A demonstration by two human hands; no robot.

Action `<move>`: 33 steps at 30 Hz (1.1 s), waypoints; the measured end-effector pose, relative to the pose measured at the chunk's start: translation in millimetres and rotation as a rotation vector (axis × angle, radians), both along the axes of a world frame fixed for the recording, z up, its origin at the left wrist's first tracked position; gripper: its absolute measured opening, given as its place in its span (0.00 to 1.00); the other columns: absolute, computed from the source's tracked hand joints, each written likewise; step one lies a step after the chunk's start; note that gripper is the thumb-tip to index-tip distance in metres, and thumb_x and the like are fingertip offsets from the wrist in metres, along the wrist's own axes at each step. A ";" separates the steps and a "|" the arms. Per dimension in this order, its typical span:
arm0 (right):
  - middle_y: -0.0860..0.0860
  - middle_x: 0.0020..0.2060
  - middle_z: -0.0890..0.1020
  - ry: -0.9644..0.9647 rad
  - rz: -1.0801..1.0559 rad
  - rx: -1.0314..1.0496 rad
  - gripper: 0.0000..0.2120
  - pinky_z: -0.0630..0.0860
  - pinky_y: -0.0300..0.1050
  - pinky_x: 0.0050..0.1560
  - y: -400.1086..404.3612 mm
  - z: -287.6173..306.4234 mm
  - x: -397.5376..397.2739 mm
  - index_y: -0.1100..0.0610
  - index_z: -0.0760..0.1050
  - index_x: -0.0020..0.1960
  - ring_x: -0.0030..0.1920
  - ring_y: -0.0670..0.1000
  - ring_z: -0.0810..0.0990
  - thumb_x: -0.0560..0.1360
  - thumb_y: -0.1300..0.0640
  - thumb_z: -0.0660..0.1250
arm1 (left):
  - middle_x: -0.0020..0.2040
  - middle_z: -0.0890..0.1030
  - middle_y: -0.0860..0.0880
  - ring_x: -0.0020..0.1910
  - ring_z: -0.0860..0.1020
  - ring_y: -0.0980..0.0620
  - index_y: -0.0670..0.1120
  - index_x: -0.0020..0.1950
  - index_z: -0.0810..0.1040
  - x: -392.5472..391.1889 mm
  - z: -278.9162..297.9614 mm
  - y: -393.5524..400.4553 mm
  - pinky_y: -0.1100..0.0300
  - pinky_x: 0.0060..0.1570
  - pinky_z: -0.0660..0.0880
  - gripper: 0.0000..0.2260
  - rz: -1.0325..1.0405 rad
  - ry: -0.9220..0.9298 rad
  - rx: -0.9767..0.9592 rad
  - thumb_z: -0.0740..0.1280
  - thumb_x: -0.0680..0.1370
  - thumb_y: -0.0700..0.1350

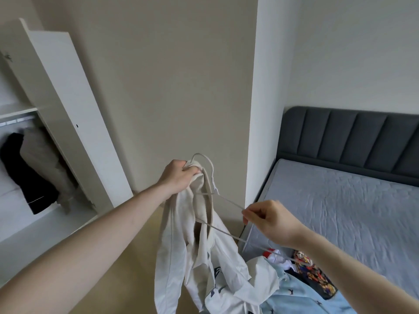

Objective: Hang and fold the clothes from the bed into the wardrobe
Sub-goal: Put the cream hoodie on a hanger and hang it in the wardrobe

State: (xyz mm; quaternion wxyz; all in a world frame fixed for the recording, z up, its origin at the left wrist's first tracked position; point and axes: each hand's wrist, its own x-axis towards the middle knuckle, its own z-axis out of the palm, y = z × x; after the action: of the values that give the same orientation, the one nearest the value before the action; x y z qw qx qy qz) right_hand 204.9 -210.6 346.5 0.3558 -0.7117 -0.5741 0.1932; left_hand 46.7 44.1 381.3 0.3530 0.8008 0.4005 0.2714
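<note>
The left hand (178,177) is held up in the air with its fingers curled tight around the top of a white hoodie (199,250). The hoodie hangs down from that hand, and its bottom end drops to the near corner of the bed (340,205). The right hand (269,222) is a little lower and off to the side, apart from the left one. Its fingers pinch one thin arm of a white hanger (217,196). The hanger's hook sticks up just beside the left hand, and its long bar runs down across the hoodie.

Under the hands, at the near corner of the bed, more clothes lie in a pile: a light blue top (301,293) and a dark piece with bright pictures (315,275). The bed has a gray cover and a dark headboard (353,137).

The wardrobe (13,168) is on the left with its door (68,114) open. A black top (25,175) and a tan top (43,159) hang inside it, side by side.
</note>
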 end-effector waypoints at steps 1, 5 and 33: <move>0.46 0.22 0.68 0.000 -0.001 -0.002 0.18 0.62 0.34 0.29 2.5 -6.5 -4.2 0.54 0.82 0.39 0.24 0.45 0.63 0.84 0.51 0.63 | 0.31 0.79 0.54 0.34 0.76 0.52 0.46 0.34 0.81 3.3 6.4 -10.5 0.58 0.37 0.70 0.13 -0.020 -0.046 -0.014 0.71 0.73 0.53; 0.47 0.23 0.64 0.134 -0.052 0.096 0.18 0.60 0.33 0.30 -2.2 -28.2 -9.8 0.57 0.81 0.38 0.25 0.45 0.60 0.84 0.53 0.63 | 0.36 0.84 0.54 0.38 0.81 0.52 0.51 0.39 0.86 1.6 24.5 -35.9 0.56 0.45 0.75 0.08 -0.168 -0.210 -0.168 0.71 0.76 0.49; 0.58 0.48 0.86 0.897 -0.481 -0.058 0.07 0.80 0.47 0.46 -56.5 -143.0 47.2 0.54 0.87 0.52 0.43 0.54 0.82 0.81 0.56 0.69 | 0.33 0.74 0.41 0.34 0.69 0.51 0.42 0.36 0.75 -9.5 27.5 -11.8 0.56 0.38 0.65 0.26 -0.462 -0.048 0.126 0.74 0.70 0.65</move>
State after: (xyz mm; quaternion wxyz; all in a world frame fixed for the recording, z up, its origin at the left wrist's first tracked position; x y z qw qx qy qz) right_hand 252.0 -267.1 203.5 0.5817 -0.6804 -0.1791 0.4082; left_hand 37.2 32.3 408.8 0.3645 0.8849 0.1805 0.2269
